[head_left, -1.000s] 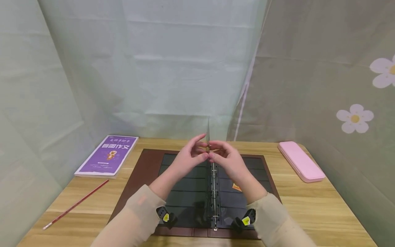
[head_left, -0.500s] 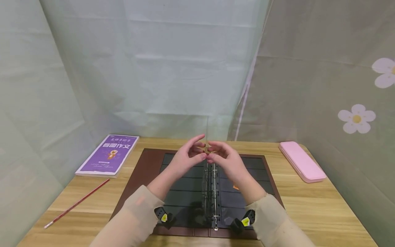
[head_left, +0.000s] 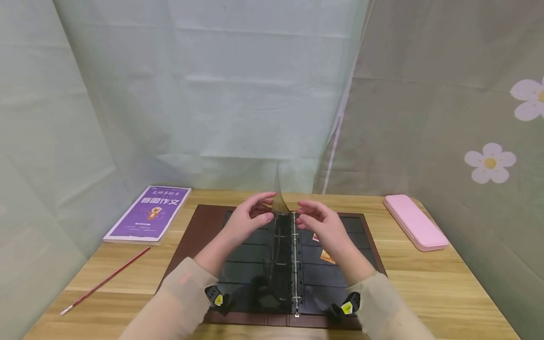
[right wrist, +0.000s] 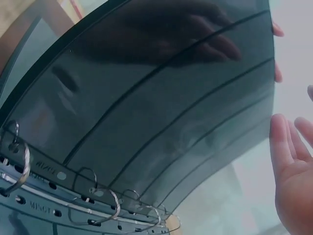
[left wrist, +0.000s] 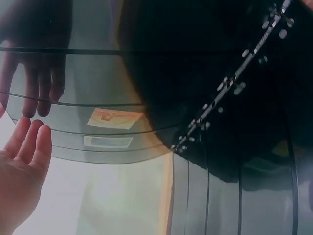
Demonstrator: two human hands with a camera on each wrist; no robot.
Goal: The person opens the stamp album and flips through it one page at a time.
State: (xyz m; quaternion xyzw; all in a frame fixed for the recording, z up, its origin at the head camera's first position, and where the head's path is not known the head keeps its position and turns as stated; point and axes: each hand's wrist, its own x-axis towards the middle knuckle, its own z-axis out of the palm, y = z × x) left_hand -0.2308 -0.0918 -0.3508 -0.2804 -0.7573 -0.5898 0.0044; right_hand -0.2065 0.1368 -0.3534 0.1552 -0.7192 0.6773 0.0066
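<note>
A brown ring binder [head_left: 196,231] lies spread out on the table, with dark pocket pages on both sides of its metal rings [head_left: 294,264]. One pocket page [right wrist: 161,98] stands up from the rings, bowed and leaning left. My left hand [head_left: 244,219] is at this page's free edge, its fingertips touching it, fingers extended in the left wrist view. Just right of the raised page, my right hand [head_left: 325,229] is apart from it, fingers loosely bent around nothing. A small orange stamp-like piece [head_left: 327,257] and a red-and-white one [head_left: 315,237] show in the right-hand page's pockets.
A purple book [head_left: 148,215] lies at the back left, with a red pencil [head_left: 106,281] in front of it. The pink case [head_left: 414,222] is at the right. Fabric sheets [head_left: 255,94] hang behind and beside the wooden table [head_left: 442,288].
The raised page has swung from nearly upright to leaning left. My left hand has moved left with it, while my right hand has let go and drawn away to the right.
</note>
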